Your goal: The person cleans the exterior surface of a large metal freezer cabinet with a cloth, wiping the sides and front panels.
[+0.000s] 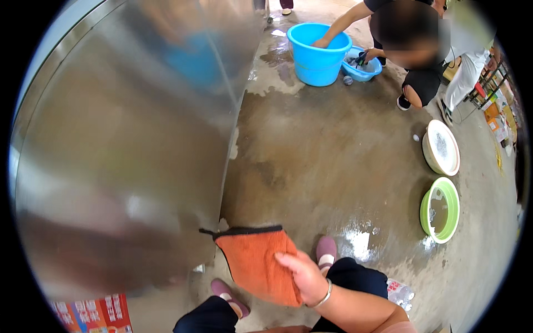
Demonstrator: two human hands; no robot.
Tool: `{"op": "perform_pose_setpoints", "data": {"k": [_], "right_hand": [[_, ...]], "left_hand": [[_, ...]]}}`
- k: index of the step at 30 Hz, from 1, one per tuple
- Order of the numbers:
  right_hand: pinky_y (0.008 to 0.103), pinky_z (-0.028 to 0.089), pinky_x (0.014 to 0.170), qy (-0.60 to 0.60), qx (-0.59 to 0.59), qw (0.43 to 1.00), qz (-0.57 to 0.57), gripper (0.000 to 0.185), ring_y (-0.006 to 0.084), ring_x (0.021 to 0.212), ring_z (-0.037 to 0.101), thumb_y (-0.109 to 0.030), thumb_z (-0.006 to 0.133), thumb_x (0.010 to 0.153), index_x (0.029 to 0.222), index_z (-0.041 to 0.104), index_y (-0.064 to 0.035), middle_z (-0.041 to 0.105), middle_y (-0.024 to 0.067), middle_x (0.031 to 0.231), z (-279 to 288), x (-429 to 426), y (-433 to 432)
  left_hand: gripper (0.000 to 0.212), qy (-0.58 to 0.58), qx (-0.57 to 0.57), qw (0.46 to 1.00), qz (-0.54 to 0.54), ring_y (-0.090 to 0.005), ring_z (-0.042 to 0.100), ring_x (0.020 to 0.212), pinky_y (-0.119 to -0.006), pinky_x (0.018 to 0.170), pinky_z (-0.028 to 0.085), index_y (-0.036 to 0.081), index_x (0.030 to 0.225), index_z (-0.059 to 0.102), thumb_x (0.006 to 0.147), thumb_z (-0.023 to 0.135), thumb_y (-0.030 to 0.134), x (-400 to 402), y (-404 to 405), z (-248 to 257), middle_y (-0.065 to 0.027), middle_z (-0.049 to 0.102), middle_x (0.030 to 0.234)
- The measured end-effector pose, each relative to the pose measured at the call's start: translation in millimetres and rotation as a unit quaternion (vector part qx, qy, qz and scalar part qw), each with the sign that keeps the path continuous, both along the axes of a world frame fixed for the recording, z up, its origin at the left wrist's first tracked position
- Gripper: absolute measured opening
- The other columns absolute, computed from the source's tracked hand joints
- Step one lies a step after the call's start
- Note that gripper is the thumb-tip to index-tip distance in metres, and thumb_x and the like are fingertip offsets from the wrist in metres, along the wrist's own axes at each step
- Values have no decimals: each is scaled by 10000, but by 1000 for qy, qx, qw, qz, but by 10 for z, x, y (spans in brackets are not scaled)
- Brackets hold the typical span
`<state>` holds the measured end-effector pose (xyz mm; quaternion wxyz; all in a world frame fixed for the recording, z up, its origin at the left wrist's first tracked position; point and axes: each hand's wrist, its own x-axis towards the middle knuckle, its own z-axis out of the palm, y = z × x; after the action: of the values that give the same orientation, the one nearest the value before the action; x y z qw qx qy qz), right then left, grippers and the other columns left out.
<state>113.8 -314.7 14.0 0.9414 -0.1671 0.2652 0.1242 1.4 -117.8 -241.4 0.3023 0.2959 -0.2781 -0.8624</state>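
My right hand [307, 277] grips one side of an orange cloth [254, 266] with black edging and a small black hanging loop. The thumb lies on the cloth's face, and the fingers are hidden behind it. A bracelet circles that wrist. The cloth hangs over the floor between my feet and the lower corner of a large brushed-metal panel [125, 166], which fills the left side. Whether the loop touches the panel, I cannot tell. My left hand is out of view; only a sliver of skin shows at the bottom edge.
Wet concrete floor [308, 166] stretches ahead. A crouching person reaches into a blue bucket [318, 66] beside a blue basin [364, 75]; another person stands behind. To the right are a white basin [429, 156] with suds, a green basin [425, 212] with water, and plastic bottles [399, 293].
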Motion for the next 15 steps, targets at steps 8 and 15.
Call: {"op": "perform_pose_setpoints", "data": {"k": [8,15], "right_hand": [[303,482,758,-28,47,997,45,336,168,900,574,-175,474,875,1149,452,19,553,87,1060,-238,475,-169],[370,426,887,-100,8,985,138,396,231,1050,517,-139,464,863,1222,388,11,489,118,1184,-378,930,-418]], "left_hand": [[353,-104,114,983,103,-197,512,998,-348,855,410,59,1148,508,831,490,214,1111,-501,132,-68,569,1076],[345,-202,150,949,190,-193,513,996,-334,859,407,49,1143,508,839,487,209,1614,-746,291,-69,570,1074]]}}
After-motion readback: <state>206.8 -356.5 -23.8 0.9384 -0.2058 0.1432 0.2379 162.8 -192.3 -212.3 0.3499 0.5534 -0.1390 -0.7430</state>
